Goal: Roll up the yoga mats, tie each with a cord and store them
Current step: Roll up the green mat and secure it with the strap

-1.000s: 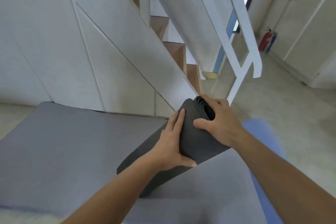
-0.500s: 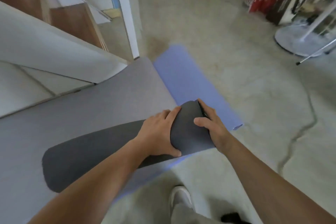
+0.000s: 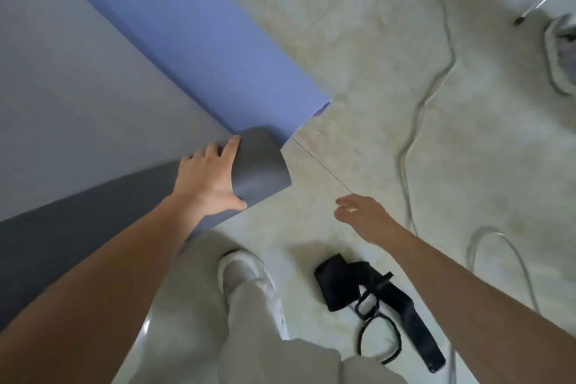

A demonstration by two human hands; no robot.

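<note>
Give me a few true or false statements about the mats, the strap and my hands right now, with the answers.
1. The left hand presses on the rolled dark grey mat. True.
2. The right hand holds the black strap. False: it is empty; the strap lies on the floor.
3. The blue mat is rolled up. False: it lies spread out.
4. The strap lies near the white shoe. True.

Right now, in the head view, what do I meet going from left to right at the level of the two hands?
First the left hand, pressing on the rolled grey mat → the right hand → the white cable.
</note>
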